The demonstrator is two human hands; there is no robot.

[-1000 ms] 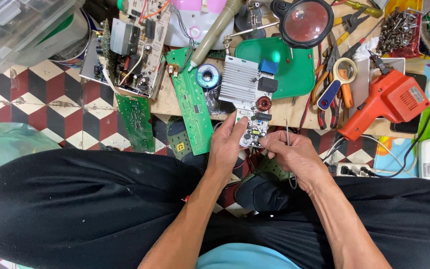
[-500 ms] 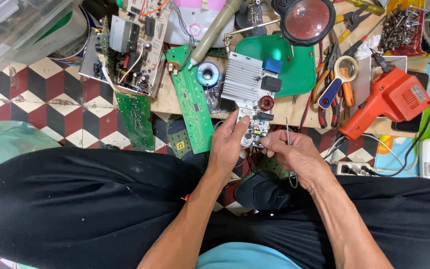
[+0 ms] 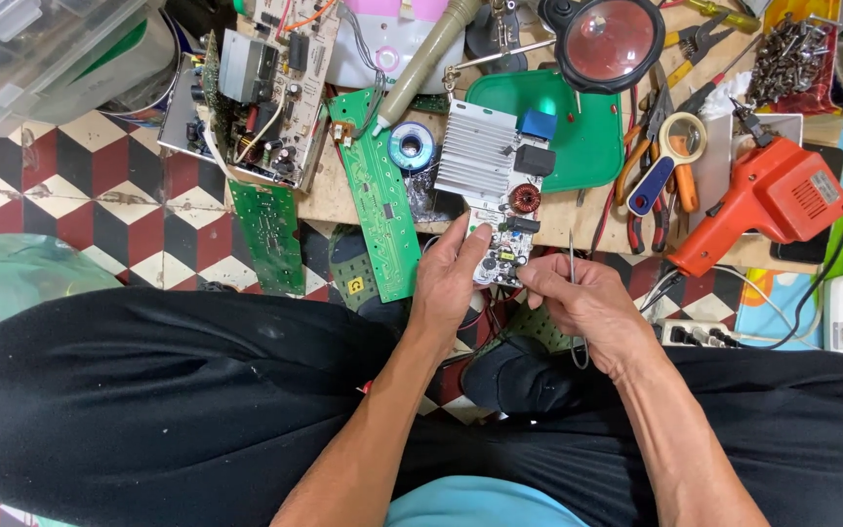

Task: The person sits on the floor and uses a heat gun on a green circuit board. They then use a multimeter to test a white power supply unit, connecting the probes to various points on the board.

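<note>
1. Head view: the left hand (image 3: 453, 283) grips the near end of a white circuit board (image 3: 502, 234) with a ribbed heat sink, at the bench edge.
2. The right hand (image 3: 582, 303) pinches thin tweezers (image 3: 572, 268), fingertips touching the board; an orange soldering gun (image 3: 768, 200) lies well apart.

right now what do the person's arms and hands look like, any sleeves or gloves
No gloves and no sleeves in view: the left hand and right hand are bare, and both forearms are bare up to the bottom edge of the picture. No rings, watch or wristbands show. Black trousers and a light blue shirt are worn.
</note>
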